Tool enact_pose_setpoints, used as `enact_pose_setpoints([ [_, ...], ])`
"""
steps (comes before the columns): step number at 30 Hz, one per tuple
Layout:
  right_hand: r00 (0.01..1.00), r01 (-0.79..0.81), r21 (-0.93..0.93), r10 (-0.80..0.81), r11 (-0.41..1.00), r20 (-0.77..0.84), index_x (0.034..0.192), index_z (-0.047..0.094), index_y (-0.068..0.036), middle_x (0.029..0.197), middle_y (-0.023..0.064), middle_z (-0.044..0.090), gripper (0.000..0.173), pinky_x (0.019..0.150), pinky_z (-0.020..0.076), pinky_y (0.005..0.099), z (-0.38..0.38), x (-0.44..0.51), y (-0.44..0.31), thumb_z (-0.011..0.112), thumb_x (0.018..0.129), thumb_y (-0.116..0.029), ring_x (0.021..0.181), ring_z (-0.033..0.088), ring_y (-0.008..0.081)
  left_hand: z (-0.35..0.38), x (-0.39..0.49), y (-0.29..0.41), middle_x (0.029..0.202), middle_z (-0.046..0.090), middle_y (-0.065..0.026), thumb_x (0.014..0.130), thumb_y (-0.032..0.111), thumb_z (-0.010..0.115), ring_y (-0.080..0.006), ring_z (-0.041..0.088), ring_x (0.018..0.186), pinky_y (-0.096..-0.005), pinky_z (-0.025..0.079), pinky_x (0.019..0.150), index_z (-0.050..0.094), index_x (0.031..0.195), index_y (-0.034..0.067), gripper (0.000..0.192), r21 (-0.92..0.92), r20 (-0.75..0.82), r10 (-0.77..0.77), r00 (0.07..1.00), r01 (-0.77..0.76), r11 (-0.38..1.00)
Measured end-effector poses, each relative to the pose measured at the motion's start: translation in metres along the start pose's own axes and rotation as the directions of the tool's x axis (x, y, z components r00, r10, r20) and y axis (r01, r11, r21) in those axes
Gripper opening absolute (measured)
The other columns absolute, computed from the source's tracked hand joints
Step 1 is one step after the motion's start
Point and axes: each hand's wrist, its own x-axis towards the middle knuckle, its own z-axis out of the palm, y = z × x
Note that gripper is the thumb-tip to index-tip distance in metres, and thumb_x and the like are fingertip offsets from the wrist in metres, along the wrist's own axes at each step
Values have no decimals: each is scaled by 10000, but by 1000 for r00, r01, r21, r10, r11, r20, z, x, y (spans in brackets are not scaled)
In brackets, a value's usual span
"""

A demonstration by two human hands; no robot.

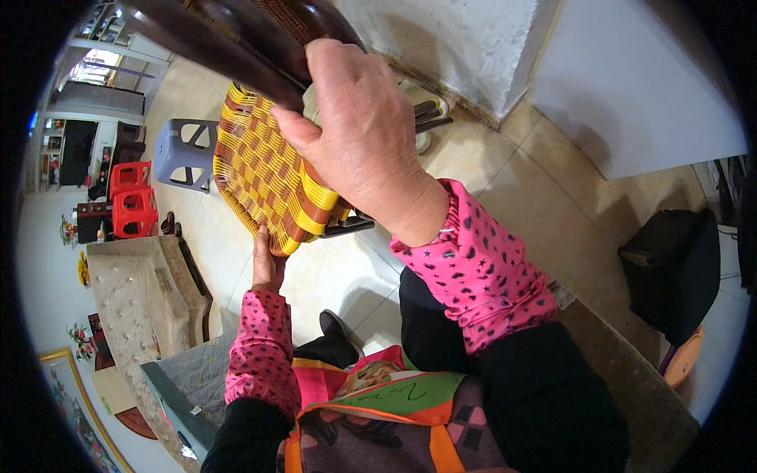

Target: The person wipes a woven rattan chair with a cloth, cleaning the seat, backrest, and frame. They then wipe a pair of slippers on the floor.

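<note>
A small chair or stool with a yellow and brown woven seat (266,165) is tilted in front of me. My left hand (267,263) grips the near corner of that seat, thumb along its edge. Higher up, my right hand (369,133) is closed around a pale, bunched piece (311,106), perhaps a cloth. That piece is pressed against the dark brown, glossy frame (230,53) of a piece of furniture, which runs out of view at the top. Whether the frame belongs to the woven seat cannot be told. Black metal legs (349,224) show beneath the seat.
A grey-blue plastic stool (184,151) and red plastic stools (133,198) stand to the left. A beige tufted sofa (136,284) is at lower left. A white wall (455,47) borders the tiled floor (532,201). A black object (674,272) stands at right.
</note>
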Motion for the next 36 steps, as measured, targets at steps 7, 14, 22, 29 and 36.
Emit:
enact_pose_setpoints([
  [7, 1000, 2, -74, -3, 997, -13, 1085, 513, -21, 1021, 197, 626, 487, 821, 532, 491, 8, 18, 20, 839, 810, -255, 940, 633, 419, 26, 4, 3, 1554, 487, -98, 1089, 451, 497, -268, 535, 1391, -476, 483, 1131, 327, 1576, 103, 623, 35, 55, 31, 998, -33, 999],
  [14, 935, -197, -106, 219, 975, 279, 1030, 488, 22, 883, 169, 625, 319, 604, 549, 385, -8, 72, 50, 717, 951, -186, 687, 623, 249, 68, 25, 4, 1484, 552, -147, 1110, 418, 451, -309, 606, 1317, -502, 544, 1064, 336, 1553, 95, 561, 41, 82, 92, 992, -96, 995],
  [22, 917, -307, -223, 351, 925, 192, 1356, 541, 55, 1153, 262, 718, 435, 937, 544, 462, -23, 112, 141, 624, 999, -180, 1067, 705, 388, 164, 79, 43, 1413, 603, -114, 1083, 474, 466, -277, 664, 1210, -504, 570, 1000, 365, 1546, 147, 576, 288, 19, 17, 1000, -22, 957],
  [29, 939, -143, -91, 165, 985, 302, 1235, 656, 71, 1085, 295, 722, 399, 918, 541, 434, -14, 128, 196, 657, 950, -208, 1057, 706, 393, 159, 107, 54, 1293, 663, -130, 1076, 493, 490, -302, 717, 1081, -476, 615, 934, 421, 1464, 92, 562, 356, 87, 17, 996, -48, 933],
  [36, 909, -271, -289, 343, 918, 237, 1224, 509, 155, 974, 285, 688, 551, 839, 548, 440, -20, 118, 175, 677, 978, -309, 927, 697, 401, 153, 95, 51, 1380, 613, -130, 1076, 444, 516, -293, 684, 1177, -482, 599, 966, 380, 1503, 115, 556, 293, 84, 5, 996, -30, 956],
])
